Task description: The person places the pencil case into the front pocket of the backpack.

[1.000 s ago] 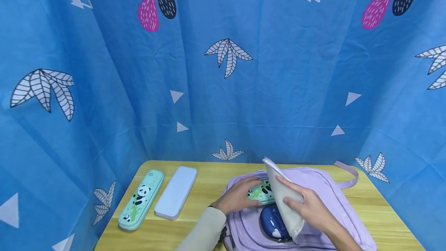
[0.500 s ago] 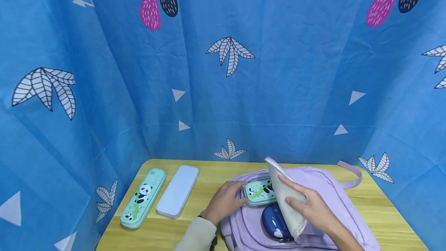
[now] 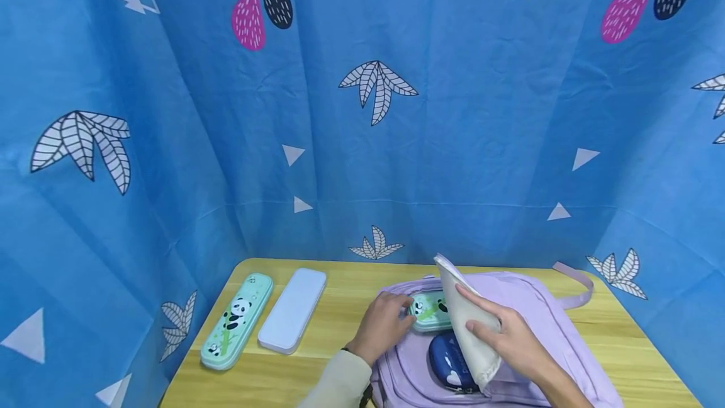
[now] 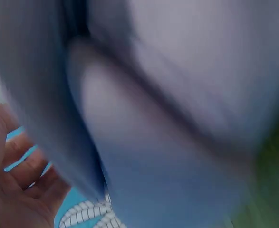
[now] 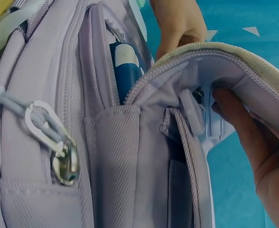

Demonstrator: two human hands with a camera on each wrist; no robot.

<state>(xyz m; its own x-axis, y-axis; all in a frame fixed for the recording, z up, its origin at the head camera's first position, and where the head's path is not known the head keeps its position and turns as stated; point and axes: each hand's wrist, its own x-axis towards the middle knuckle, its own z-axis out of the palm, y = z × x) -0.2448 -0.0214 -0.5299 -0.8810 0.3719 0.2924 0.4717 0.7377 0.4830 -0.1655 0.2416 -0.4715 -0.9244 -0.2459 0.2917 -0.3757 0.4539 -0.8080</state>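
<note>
A lilac backpack [image 3: 529,298] lies at the right of the table, its front pocket spread open. My right hand [image 3: 514,340] pinches the raised, cream-lined pocket flap [image 3: 469,335] between thumb and fingers. Inside the pocket is a mint-green panda pencil case [image 3: 426,312], its right end hidden behind the flap. Nearer me in the same pocket sits a dark blue rounded case [image 3: 444,362] with a white heart. My left hand [image 3: 381,326] is at the left end of the pencil case, fingers loosely bent and not wrapped round it. Blurred lilac cloth [image 4: 149,118] fills most of the left wrist view.
Another panda pencil case [image 3: 236,320] lies at the left of the wooden table [image 3: 317,370], with a plain pale-blue case [image 3: 292,310] beside it. A patterned blue curtain [image 3: 317,112] stands behind and at both sides. A backpack strap [image 3: 578,298] extends to the right.
My left hand first drew back left from the panda pencil case, then moved in against its left end. The case now sits slightly further right, under the flap. My right hand keeps holding the flap.
</note>
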